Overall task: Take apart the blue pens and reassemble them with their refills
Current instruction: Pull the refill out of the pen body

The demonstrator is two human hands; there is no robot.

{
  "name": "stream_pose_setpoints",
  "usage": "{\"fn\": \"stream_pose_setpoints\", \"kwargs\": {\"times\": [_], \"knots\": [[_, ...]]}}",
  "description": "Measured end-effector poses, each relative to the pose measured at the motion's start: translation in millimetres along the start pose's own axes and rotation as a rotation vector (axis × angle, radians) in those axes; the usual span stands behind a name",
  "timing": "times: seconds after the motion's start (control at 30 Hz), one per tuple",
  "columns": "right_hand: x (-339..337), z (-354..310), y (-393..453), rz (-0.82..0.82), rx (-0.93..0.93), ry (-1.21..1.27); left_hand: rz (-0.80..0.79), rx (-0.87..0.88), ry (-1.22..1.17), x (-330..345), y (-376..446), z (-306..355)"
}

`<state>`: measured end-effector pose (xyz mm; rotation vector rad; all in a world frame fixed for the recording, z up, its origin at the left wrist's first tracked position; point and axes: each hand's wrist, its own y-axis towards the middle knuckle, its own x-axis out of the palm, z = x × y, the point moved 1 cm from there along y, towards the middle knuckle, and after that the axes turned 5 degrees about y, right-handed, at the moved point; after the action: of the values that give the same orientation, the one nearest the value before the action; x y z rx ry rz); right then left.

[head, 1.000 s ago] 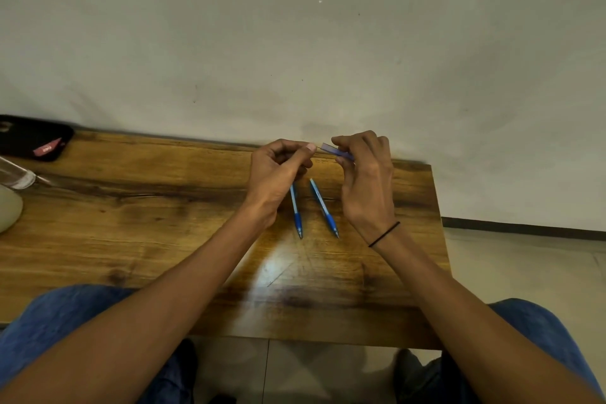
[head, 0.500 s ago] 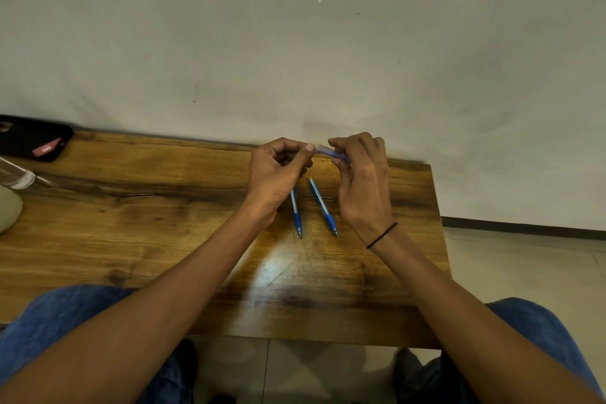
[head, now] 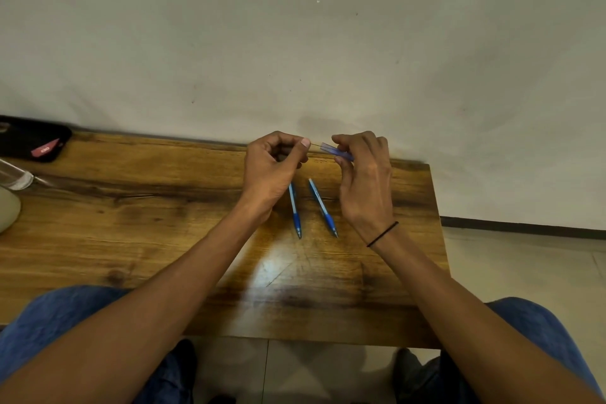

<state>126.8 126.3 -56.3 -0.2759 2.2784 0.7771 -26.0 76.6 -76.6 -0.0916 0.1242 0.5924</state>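
Above the far edge of the wooden table (head: 131, 239), my right hand (head: 364, 180) pinches a translucent blue pen barrel (head: 333, 150). My left hand (head: 272, 170) is curled and pinches the end of a thin refill (head: 315, 145), whose short visible stretch runs from my left thumb into the barrel's open end. A small gap separates the two hands. Two whole blue pens (head: 295, 211) (head: 323, 207) lie side by side on the table below my hands, tips pointing toward me.
A black pouch (head: 32, 143) with a red tag lies at the table's far left corner. A clear glass object (head: 14, 175) and a pale rounded thing (head: 6, 210) sit at the left edge. The wall stands right behind the table; my knees flank its near edge.
My hands have drawn apart. The left hand moved left, and a thin refill now shows between it and the barrel in my right hand.
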Motion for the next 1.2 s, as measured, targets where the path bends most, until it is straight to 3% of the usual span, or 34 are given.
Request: {"fn": "stream_pose_setpoints", "kwargs": {"times": [0.83,1.2], "knots": [[-3,7,3,0.061,0.028,0.014,0.056,0.01,-0.046,-14,8,9],[0,16,8,0.078,0.268,0.281,0.074,-0.048,-0.129,-18,11,7]]}}
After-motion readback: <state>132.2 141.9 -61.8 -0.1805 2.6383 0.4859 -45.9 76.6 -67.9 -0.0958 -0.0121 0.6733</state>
